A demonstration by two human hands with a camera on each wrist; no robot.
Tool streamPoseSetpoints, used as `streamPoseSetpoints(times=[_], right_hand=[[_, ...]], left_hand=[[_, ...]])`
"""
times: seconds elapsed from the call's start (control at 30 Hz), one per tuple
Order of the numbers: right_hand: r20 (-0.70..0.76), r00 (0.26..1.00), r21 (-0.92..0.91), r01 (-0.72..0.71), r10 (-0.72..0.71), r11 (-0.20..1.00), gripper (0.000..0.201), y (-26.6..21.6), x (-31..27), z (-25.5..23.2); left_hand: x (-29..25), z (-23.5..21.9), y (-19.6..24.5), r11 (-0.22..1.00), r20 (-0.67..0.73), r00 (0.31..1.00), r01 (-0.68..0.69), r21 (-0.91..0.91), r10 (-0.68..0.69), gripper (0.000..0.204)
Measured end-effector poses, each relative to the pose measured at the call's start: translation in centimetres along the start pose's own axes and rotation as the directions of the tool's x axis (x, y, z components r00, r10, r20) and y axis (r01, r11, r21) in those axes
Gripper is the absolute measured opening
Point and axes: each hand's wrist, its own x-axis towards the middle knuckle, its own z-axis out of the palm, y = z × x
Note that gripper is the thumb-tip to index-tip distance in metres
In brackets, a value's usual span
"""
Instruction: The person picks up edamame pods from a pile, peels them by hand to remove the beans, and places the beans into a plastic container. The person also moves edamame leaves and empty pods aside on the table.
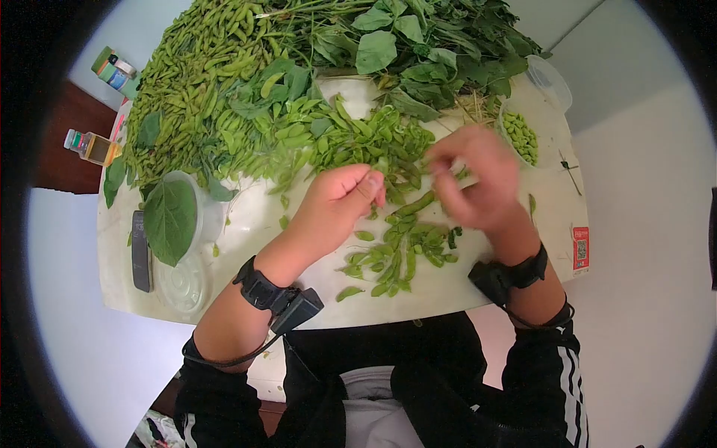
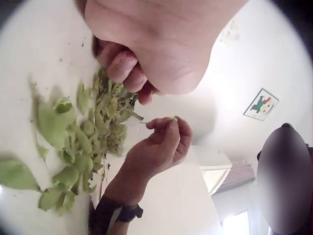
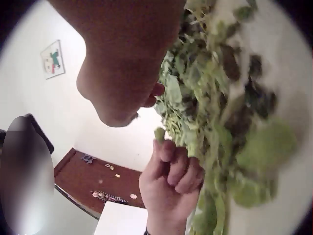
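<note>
My left hand [image 1: 336, 201] is raised over the middle of the table, fingers curled in. Between its thumb and forefinger the green end of a soybean pod [image 3: 159, 134] pokes out in the right wrist view. Opposite it, my right hand [image 1: 482, 179] is blurred, thumb and fingers bent; a thin pale bit [image 2: 143, 122] shows at its fingertips in the left wrist view, and I cannot tell whether it is held. Below both hands lies a small heap of green pods [image 1: 396, 257]. A larger pile of flattened pods [image 1: 366, 138] spreads just beyond them.
Whole pods [image 1: 187, 97] heap at the back left, leafy stems [image 1: 441, 52] at the back. Shelled beans [image 1: 520, 138] fill a container at right. A leaf [image 1: 170, 222] covers a plastic tub [image 1: 208, 213]; a phone [image 1: 140, 250] and a lid [image 1: 183, 284] lie near it.
</note>
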Motion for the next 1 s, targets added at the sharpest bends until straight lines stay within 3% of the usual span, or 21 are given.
streamPoseSetpoints(times=[0.07,0.1,0.13,0.17,0.2,0.27,0.33,0.4,0.47,0.53,0.57,0.63,0.7,0.77,0.83,1.0], right_hand=[[-0.217,0.967,-0.076,-0.150,0.131,0.986,0.017,1.4,0.1,-2.4],[-0.320,0.932,-0.111,-0.217,0.172,0.970,0.017,2.5,0.4,-3.7],[-0.348,0.920,-0.240,-0.271,0.177,0.932,0.018,3.7,0.5,-5.1],[-0.378,0.908,-0.362,-0.324,0.180,0.874,0.020,4.7,0.6,-6.1],[-0.377,0.908,-0.360,-0.325,0.182,0.875,0.020,5.7,0.6,-6.4],[-0.378,0.921,-0.582,-0.312,0.090,0.751,0.021,7.0,0.2,-6.7],[-0.381,0.920,-0.527,-0.299,0.093,0.796,0.017,6.1,0.6,-5.6],[-0.287,0.946,-0.240,-0.224,0.151,0.945,0.011,4.1,0.9,-3.2],[-0.070,0.945,0.082,-0.315,0.321,0.946,0.013,1.5,0.5,-0.5],[0.209,0.935,0.049,-0.303,0.287,0.952,0.020,-0.3,0.1,0.9],[0.209,0.935,0.047,-0.304,0.288,0.952,0.020,-0.9,0.2,1.1],[0.542,0.774,-0.012,-0.383,0.328,0.924,0.026,-1.7,0.6,1.2],[0.517,0.799,0.003,-0.360,0.307,0.933,0.023,-1.3,0.2,1.5],[0.489,0.823,0.015,-0.338,0.288,0.941,0.021,-0.6,-0.3,1.7],[0.481,0.854,-0.013,-0.219,0.198,0.976,0.019,0.1,-0.6,1.7],[0.476,0.841,0.064,-0.323,0.255,0.944,0.018,-0.5,-0.4,1.5]], left_hand=[[0.0,-0.4,0.1,0.983,0.017,0.999,0.044,-0.180,-0.042,0.027],[0.0,-0.4,0.3,0.983,0.013,0.999,0.041,-0.181,-0.039,0.027],[0.0,-0.4,0.6,0.974,0.034,0.999,0.008,-0.227,0.000,0.020],[-0.1,-0.3,0.7,0.962,0.054,0.998,-0.021,-0.273,0.037,0.028],[-0.2,-0.2,0.7,0.962,0.052,0.998,-0.019,-0.273,0.035,0.028],[-0.2,0.2,0.5,0.996,0.075,0.995,-0.064,-0.064,0.069,0.056],[-0.3,0.7,0.1,0.993,0.081,0.990,-0.119,0.010,0.118,0.063],[-0.3,0.8,0.0,0.982,0.084,0.983,-0.168,0.087,0.161,0.071],[-0.3,0.8,0.0,0.935,0.103,0.965,-0.259,0.243,0.241,0.078],[-0.3,1.1,0.3,0.902,0.082,0.962,-0.274,0.334,0.262,0.079],[-0.2,1.2,0.4,0.860,0.064,0.955,-0.289,0.421,0.289,0.082],[-0.4,1.1,0.9,0.875,0.055,0.967,-0.247,0.417,0.247,0.081],[-0.4,0.9,0.8,0.887,0.045,0.978,-0.203,0.415,0.203,0.081],[-0.3,0.9,0.5,0.881,-0.033,0.948,-0.279,0.381,0.315,0.074],[-0.3,0.9,0.9,0.897,-0.074,0.958,-0.229,0.379,0.276,0.070],[-0.3,0.6,1.1,0.878,-0.134,0.962,-0.156,0.452,0.240,0.057]])
